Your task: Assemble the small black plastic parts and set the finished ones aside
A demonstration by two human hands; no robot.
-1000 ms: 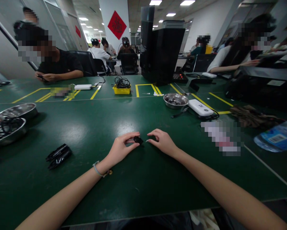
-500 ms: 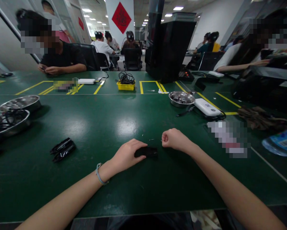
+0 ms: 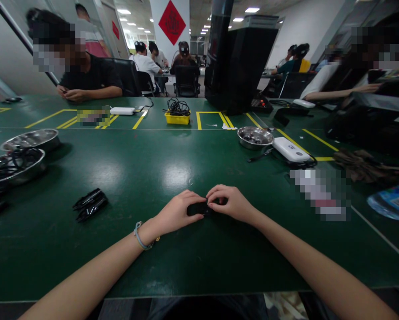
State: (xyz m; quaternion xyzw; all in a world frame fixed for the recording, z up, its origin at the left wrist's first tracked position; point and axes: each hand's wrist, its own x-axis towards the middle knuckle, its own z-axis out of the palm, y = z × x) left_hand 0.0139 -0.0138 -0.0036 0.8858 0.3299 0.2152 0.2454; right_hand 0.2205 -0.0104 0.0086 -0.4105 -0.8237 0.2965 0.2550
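My left hand rests on the green table, thumb and fingers closed round a small dark black part whose kind I cannot make out. At the right end of that part, my right hand has thumb and fingertips brought together in a pinch. Whatever is between those fingertips is too small or hidden to name. To the left of my hands lie black, pointed plastic pieces, side by side.
Two steel bowls stand at the left, the nearer one with black cables. A smaller steel bowl and a white power bank are at the right, with a blue-labelled bottle beyond. A yellow tray holds coiled cable.
My right hand has moved left from beside the black part to its right end, and its fingers now meet there. My left hand keeps its hold. The view has shifted slightly.
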